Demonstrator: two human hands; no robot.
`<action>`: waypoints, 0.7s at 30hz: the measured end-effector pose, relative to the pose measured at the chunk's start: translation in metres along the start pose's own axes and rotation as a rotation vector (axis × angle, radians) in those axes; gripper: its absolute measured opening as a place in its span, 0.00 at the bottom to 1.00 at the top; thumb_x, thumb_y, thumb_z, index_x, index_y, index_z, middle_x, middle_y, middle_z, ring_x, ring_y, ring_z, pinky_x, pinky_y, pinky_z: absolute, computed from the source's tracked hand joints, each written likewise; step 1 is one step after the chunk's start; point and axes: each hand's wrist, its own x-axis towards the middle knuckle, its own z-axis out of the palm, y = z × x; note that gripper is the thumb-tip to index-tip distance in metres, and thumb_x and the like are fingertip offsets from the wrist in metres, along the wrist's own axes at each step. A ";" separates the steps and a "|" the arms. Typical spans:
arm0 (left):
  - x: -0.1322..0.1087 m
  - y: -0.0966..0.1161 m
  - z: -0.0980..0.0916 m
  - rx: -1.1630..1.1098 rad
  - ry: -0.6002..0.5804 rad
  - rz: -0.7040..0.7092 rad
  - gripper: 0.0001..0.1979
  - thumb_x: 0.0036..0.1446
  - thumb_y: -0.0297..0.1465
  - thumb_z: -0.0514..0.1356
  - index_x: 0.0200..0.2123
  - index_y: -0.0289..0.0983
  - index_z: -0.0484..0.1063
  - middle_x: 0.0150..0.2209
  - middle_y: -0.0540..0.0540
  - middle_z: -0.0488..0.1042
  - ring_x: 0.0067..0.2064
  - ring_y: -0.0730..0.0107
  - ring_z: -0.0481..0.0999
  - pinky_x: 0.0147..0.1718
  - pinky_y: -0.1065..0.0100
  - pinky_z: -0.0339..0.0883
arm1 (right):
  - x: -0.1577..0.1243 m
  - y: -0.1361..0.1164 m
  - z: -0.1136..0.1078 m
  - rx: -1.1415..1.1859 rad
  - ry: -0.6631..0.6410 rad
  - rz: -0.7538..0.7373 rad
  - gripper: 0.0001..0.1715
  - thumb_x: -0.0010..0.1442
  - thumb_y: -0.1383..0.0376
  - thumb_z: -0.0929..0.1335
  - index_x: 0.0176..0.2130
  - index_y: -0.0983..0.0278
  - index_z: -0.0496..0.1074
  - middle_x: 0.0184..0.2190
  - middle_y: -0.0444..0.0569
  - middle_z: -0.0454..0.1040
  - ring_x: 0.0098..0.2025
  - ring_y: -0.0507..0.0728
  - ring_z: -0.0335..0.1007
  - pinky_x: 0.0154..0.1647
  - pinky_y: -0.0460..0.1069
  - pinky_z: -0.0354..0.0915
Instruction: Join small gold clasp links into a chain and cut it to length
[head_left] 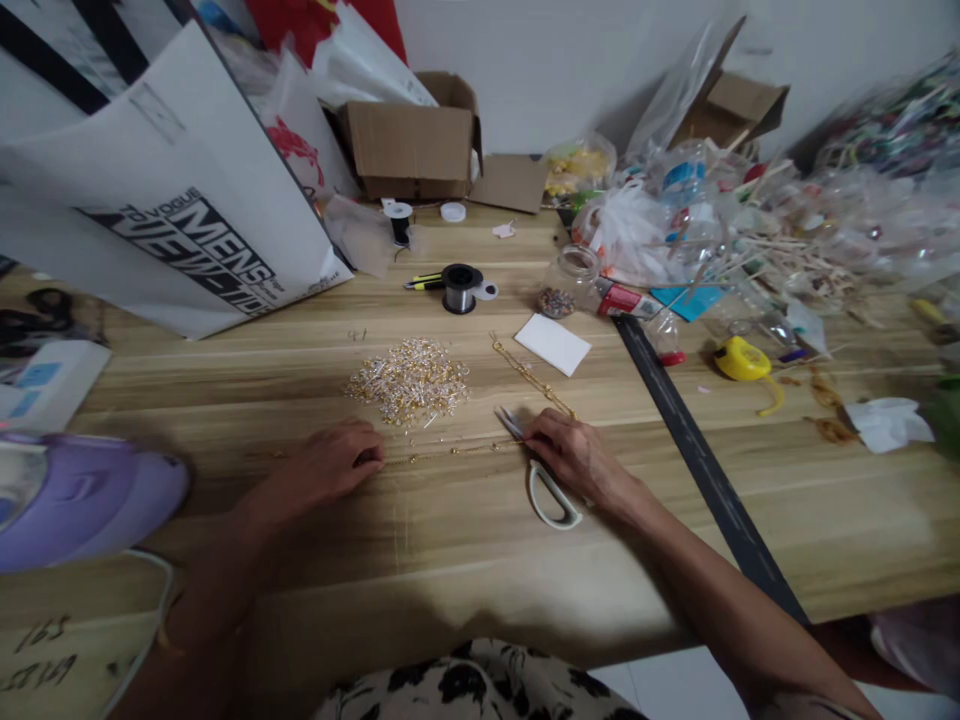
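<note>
The left hand [341, 465] is pressing down one end of a thin gold chain [450, 452] on the table [465, 560] while the right hand [574, 455] is gripping scissors [544, 480] at the other end, so the chain could slip and get cut wrong.

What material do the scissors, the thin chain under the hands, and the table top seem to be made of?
The scissors under the right hand: bright metal blades that glint, with a matte white handle loop, probably plastic. The chain running toward the left hand: gold-coloured metal, judging by its shine; plating cannot be told. The table: pale wood grain in strips, possibly laminate, with a smooth, slightly glossy finish.
</note>
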 end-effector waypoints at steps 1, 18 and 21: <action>0.000 0.000 0.000 0.001 -0.003 0.001 0.09 0.57 0.31 0.51 0.27 0.36 0.67 0.30 0.47 0.69 0.35 0.66 0.67 0.35 0.66 0.58 | 0.000 0.000 0.000 -0.006 -0.001 -0.001 0.07 0.63 0.67 0.61 0.37 0.65 0.68 0.33 0.48 0.69 0.33 0.53 0.66 0.35 0.46 0.59; 0.008 0.007 0.006 -0.087 0.119 0.068 0.09 0.56 0.30 0.52 0.26 0.36 0.68 0.31 0.47 0.69 0.35 0.67 0.67 0.37 0.67 0.59 | -0.002 -0.001 -0.020 0.175 -0.025 0.043 0.08 0.61 0.64 0.63 0.34 0.66 0.70 0.31 0.49 0.69 0.31 0.52 0.64 0.31 0.46 0.59; 0.012 0.017 0.010 -0.078 0.142 0.110 0.08 0.57 0.29 0.52 0.27 0.36 0.68 0.31 0.47 0.69 0.37 0.67 0.66 0.38 0.67 0.60 | -0.007 -0.005 -0.039 0.382 -0.180 0.105 0.10 0.60 0.62 0.65 0.33 0.67 0.70 0.28 0.47 0.69 0.27 0.50 0.62 0.25 0.44 0.57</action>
